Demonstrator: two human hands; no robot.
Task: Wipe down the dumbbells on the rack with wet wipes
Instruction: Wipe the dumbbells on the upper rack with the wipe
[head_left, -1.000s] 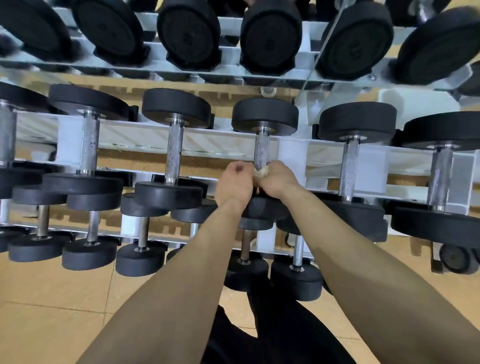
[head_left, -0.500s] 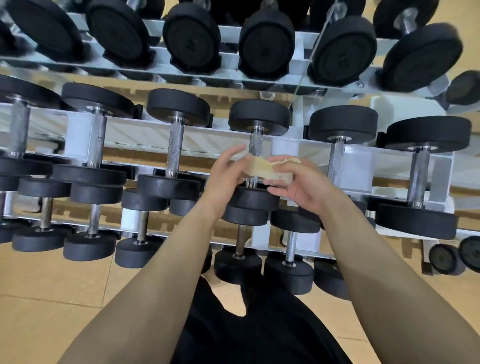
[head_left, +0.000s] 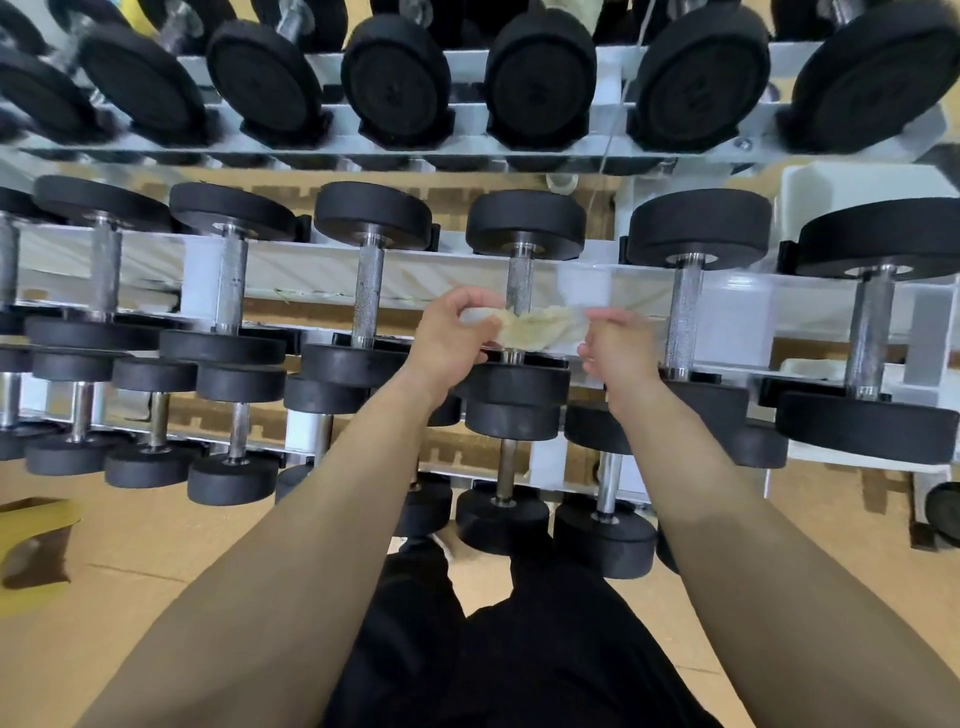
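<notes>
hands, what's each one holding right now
Left hand: pinches the left end of the wet wipe.
Right hand: grips the right end of the same wet wipe.

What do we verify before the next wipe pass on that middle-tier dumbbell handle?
1. Left hand pinches one end of the wet wipe: ok.
2. Right hand holds the other end: ok.
3. Wipe stretched across the front of the dumbbell handle: ok.
4. Wipe actually touching the handle: cannot tell.
5. Dumbbell seated on the white rack: ok.
6. Wipe clean enough: cannot tell, it looks yellowish.
</notes>
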